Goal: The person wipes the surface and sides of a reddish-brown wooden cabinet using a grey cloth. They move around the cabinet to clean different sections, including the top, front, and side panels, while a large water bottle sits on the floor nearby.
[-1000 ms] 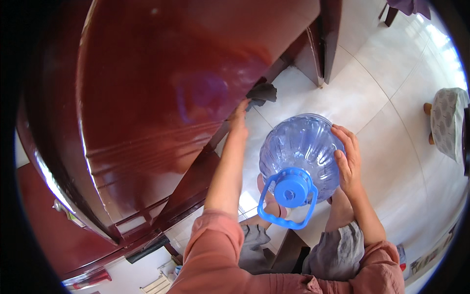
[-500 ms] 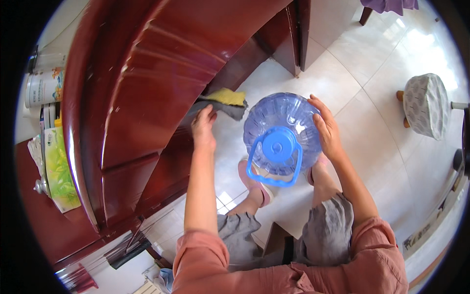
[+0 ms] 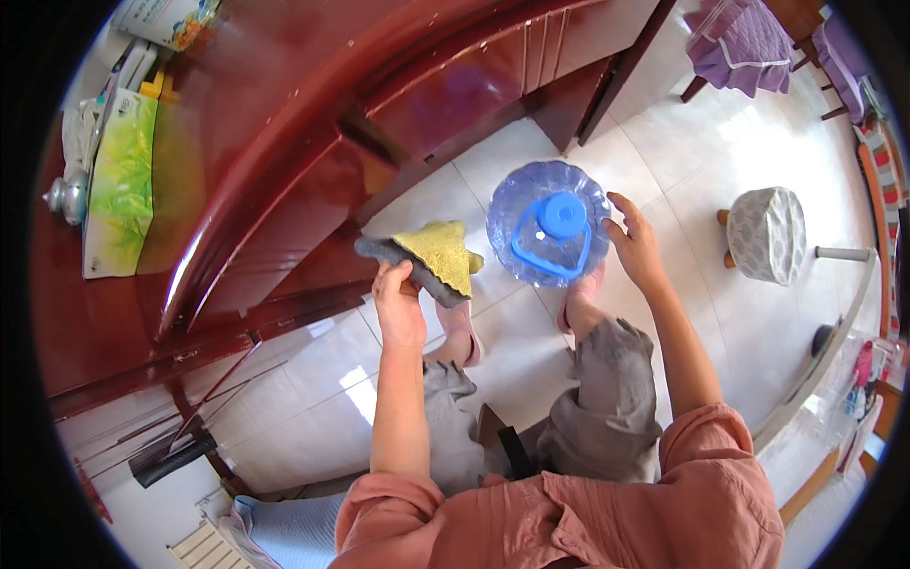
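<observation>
My left hand [image 3: 400, 308] is closed on the edge of a folded cloth [image 3: 438, 256], yellow on top and dark grey beneath. It holds the cloth up in front of the dark red wooden cabinet [image 3: 294, 204]. To the right of the cloth is a large clear-blue plastic water jug [image 3: 507, 204] with a blue cap and a blue loop handle, seen from above. My right hand [image 3: 633, 242] is beside the jug's right side, fingers apart and fingertips close to its wall. Whether they touch it I cannot tell.
A stool with a grey patterned cover [image 3: 768, 235] stands on the tiled floor [image 3: 654, 332] at the right. Seats with purple covers [image 3: 739, 47] are at the far right. A green tissue pack [image 3: 121, 185] lies on the cabinet top. My feet are just below the jug.
My left hand has brought the cloth away from the cabinet, nearer to me. The jug looks smaller and lower, and my right hand's fingers have moved off its top edge. The view has shifted.
</observation>
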Demonstrator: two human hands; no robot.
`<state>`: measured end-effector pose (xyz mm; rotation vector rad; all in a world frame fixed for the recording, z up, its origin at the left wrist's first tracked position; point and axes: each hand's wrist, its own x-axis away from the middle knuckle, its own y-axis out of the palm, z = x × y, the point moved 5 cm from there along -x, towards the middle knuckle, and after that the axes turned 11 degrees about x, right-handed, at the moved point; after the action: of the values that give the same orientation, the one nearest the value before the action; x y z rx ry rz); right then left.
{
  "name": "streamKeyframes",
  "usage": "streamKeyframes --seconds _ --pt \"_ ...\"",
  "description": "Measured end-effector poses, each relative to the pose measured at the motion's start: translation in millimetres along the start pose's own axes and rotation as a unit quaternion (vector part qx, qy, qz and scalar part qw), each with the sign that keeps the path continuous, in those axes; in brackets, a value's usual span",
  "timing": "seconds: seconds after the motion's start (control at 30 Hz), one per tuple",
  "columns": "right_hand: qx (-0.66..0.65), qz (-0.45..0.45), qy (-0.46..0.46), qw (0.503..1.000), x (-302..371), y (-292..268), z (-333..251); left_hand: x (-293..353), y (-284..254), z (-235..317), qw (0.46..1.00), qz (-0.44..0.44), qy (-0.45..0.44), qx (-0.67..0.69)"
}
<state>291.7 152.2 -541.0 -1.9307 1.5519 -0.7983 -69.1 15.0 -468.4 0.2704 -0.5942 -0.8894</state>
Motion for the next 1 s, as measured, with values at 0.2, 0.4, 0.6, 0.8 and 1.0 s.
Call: streamKeyframes --seconds 0.2,0.4,0.6,0.8,1.0 --pt "0.003 0.049 0.032 0.998 128 -54 20 17 -21 -8 0.982 0.017 -0.057 0.180" --pt "0.105 -0.141 0.140 0.974 334 -11 153 4 -17 -27 0.974 0.130 -0.122 0.143" --pt "-0.084 -0.097 0.337 0.933 333 -18 170 -25 -34 -42 0.981 0.144 -0.070 0.111" --pt "-0.265 0.036 0.133 0.954 181 -98 -96 -97 -59 14 0.981 0.049 0.019 0.189" --pt "-0.334 -0.195 -0.044 0.921 162 7 -169 -200 -17 48 0.975 -0.059 0.101 0.188"
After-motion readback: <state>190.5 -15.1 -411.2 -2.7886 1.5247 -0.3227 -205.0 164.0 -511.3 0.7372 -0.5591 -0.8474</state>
